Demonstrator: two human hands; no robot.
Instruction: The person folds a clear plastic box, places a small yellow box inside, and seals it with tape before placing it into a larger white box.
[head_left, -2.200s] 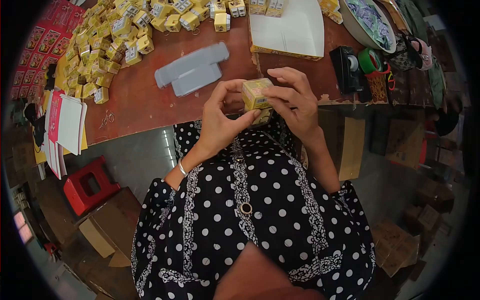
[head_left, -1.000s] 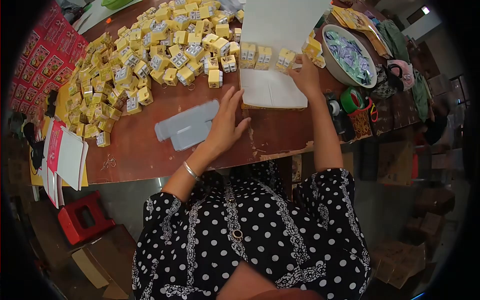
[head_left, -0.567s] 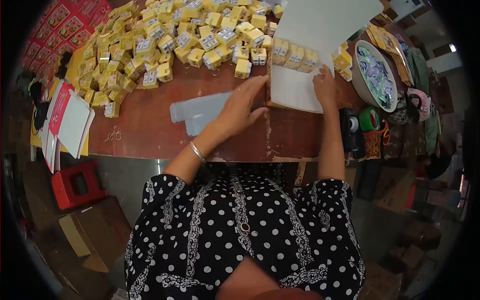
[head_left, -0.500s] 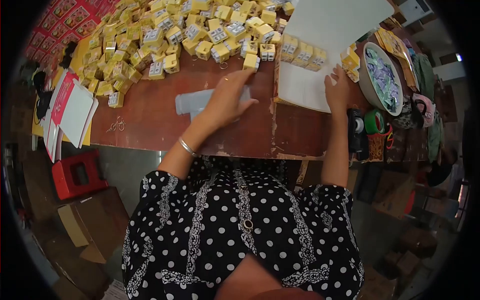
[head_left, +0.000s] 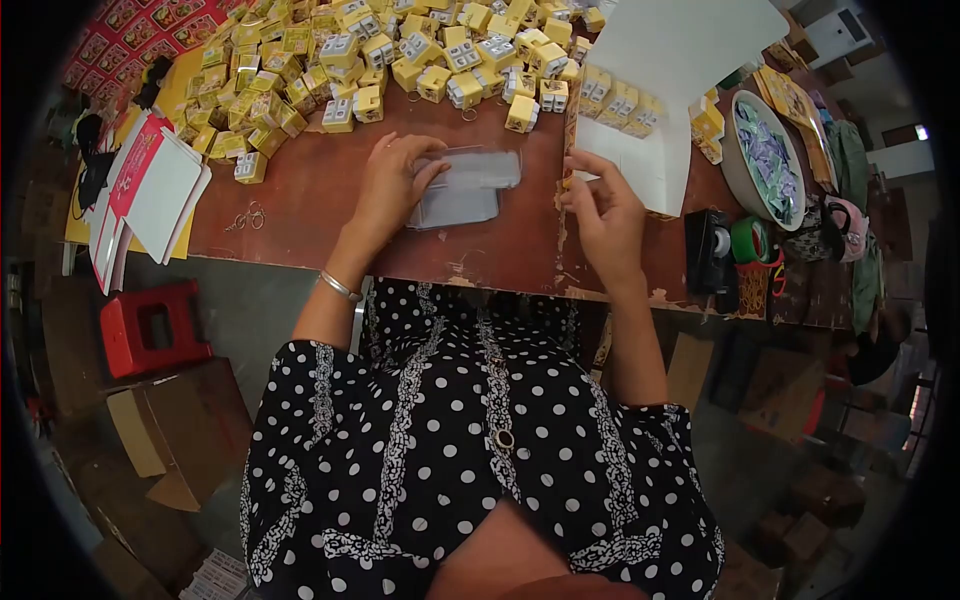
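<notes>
My left hand (head_left: 393,185) is closed at the left end of a clear plastic case (head_left: 485,168), thumb and fingers pinching its edge. A second clear plastic piece (head_left: 455,208) lies just below, overlapping it on the table. My right hand (head_left: 607,215) is raised at the near left corner of an open white box (head_left: 655,185). Its fingers are curled towards the thumb, with a tiny orange spot at the tips that I cannot identify. Inside the box, small yellow blocks (head_left: 622,103) stand in a row along the far side.
A large heap of yellow blocks (head_left: 440,55) covers the back of the brown table (head_left: 310,215). Key rings (head_left: 248,217) and white-pink cards (head_left: 160,195) lie left. Rightward are a bowl of small packets (head_left: 768,155), a tape dispenser (head_left: 706,250) and green tape (head_left: 748,240).
My left hand has drawn back from a yellow block to the plastic case, which sits further right. My right hand has come left and nearer, from inside the white box to its near corner.
</notes>
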